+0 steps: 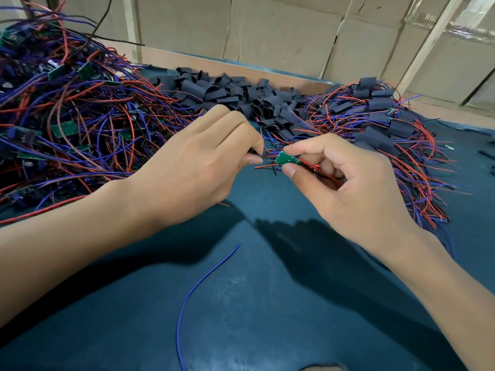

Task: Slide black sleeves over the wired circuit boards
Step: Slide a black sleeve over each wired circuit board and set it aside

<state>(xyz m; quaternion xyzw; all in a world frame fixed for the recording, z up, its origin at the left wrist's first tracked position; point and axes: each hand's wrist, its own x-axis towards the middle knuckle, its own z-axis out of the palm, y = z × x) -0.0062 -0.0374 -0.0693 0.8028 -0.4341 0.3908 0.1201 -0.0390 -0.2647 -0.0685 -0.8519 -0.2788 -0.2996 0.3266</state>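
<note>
Head view showed me a loose blue wire (203, 287) lying nearest on the dark worktop (267, 317). Above it, my right hand (356, 188) pinched a small green circuit board (286, 158) between thumb and forefinger, its red wires running back under the palm. My left hand (192, 167), just beside it, had its grip curled on something dark I couldn't make out. Farther back lay black sleeves (241, 95), unsleeved boards (67, 111) left, sleeved ones (383, 113) right.

Two hands: left hand (203, 159), right hand (345, 183). One held green board (286, 158). One loose blue wire (203, 285), lower centre. Sleeves (241, 95), upper centre: too many to count.
</note>
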